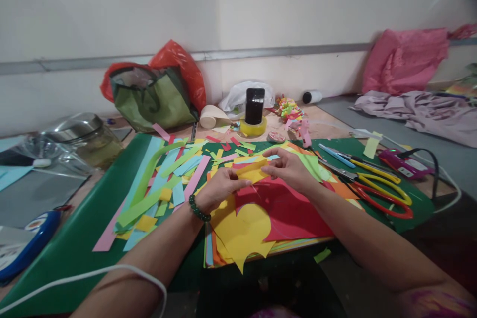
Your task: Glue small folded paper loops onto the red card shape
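Between my two hands is a small piece of yellow paper (252,171), raised over a stack of coloured sheets. My left hand (223,186), with a green bead bracelet (198,208) at the wrist, pinches its left end. My right hand (288,169) pinches the right end between thumb and fingers. Below them lie a red sheet (298,211) and a yellow cut-out (249,231) with curved and pointed edges. Scissors with yellow handles (387,184) and scissors with red handles (395,211) rest to the right.
Paper strips (160,203) cover the left of the green mat (85,228). A phone (255,106) stands in a tape roll (253,128) at the back. A glass jar (84,139), a green bag (152,97), a pink glue gun (303,131) and a white cable (122,269) surround the work.
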`<state>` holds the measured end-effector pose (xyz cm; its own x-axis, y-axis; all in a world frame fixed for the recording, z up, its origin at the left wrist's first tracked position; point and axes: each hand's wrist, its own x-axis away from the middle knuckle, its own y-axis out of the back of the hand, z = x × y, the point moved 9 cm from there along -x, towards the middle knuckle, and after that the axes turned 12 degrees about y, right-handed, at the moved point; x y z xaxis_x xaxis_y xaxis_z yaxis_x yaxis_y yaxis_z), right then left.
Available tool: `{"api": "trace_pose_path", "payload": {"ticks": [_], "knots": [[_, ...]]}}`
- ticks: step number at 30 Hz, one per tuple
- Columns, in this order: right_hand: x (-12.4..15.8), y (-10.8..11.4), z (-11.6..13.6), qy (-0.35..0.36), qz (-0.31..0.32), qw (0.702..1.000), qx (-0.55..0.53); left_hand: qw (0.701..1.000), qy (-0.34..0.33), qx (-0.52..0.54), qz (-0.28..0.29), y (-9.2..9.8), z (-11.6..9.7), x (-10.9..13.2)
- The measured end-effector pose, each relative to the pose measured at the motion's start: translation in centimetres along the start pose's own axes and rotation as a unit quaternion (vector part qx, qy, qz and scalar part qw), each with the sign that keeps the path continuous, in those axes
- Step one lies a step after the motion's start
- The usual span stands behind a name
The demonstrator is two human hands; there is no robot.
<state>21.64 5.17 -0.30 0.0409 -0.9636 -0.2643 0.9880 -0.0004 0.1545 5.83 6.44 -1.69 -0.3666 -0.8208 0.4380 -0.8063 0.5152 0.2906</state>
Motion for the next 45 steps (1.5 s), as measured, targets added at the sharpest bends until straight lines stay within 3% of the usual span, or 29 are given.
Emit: {"api": "trace_pose_path", "payload": {"ticks": [6, 12, 16, 20, 23, 29, 38, 45], "knots": [[0.6, -1.9, -0.7, -0.059, 0.046, 0.996, -0.053, 0.999, -0.019, 0.02, 0.021, -0.7, -0.4, 0.2], [0.6, -2.4, -1.3, -0.068, 0.036, 0.995, -0.059, 0.999, -0.044, 0.022, 0.02, -1.1, -1.3, 0.6], [0.3, -1.0, -1.5, -0.076, 0.031, 0.995, -0.048, 0.998, -0.059, 0.017, 0.011, -0.5, -1.6, 0.7], [-0.4, 1.8, -0.9, -0.048, -0.025, 0.998, -0.02, 0.998, -0.047, 0.031, 0.015, 0.5, -1.0, 0.2], [-0.6, 2.5, -0.3, -0.028, -0.06, 0.997, -0.034, 0.998, -0.049, 0.038, 0.014, 0.8, -1.1, 0.2], [-0.1, -0.8, 0.0, -0.022, 0.025, 0.999, -0.035, 0.997, -0.068, 0.039, 0.028, -0.2, -1.5, 0.6], [0.4, -1.9, 0.4, 0.024, 0.056, 0.998, 0.004, 0.998, -0.026, -0.032, 0.045, -0.9, -0.7, 0.5], [-0.2, 0.8, -0.1, -0.006, 0.017, 1.0, 0.0, 0.989, -0.074, -0.119, 0.05, 0.2, -0.6, 0.0]]}}
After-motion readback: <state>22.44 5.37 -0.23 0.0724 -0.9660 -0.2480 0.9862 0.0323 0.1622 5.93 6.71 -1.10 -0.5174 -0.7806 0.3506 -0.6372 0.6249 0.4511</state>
